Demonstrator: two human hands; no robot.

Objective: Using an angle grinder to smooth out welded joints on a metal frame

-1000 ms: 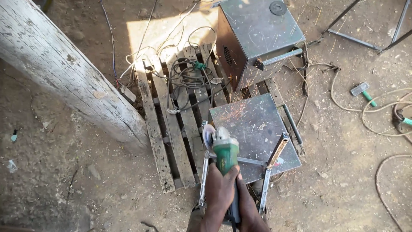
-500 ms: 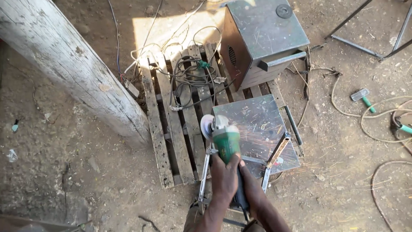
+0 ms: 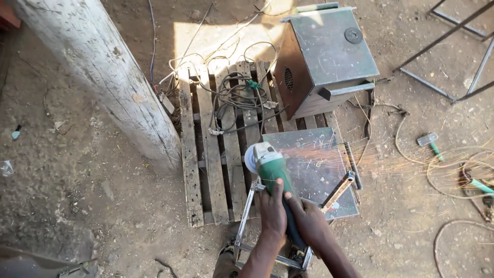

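Observation:
A green angle grinder (image 3: 270, 164) with a round disc points away from me. My left hand (image 3: 271, 211) and my right hand (image 3: 307, 222) both grip its dark rear handle, side by side. Its disc touches the top corner of a frame of grey metal bars (image 3: 246, 212) that stands in front of me. Orange sparks (image 3: 360, 159) spray out to the right over a flat grey metal plate (image 3: 314, 172).
A wooden pallet (image 3: 211, 154) with coiled cables (image 3: 236, 98) lies ahead. A grey metal box (image 3: 329, 56) stands behind the plate. A thick white post (image 3: 108, 77) leans at left. A hammer (image 3: 429, 144), cables and another green-handled tool (image 3: 481, 184) lie on the dirt at right.
The grinder has come down onto the frame's corner, and sparks now fly to the right. Both hands stayed on the handle.

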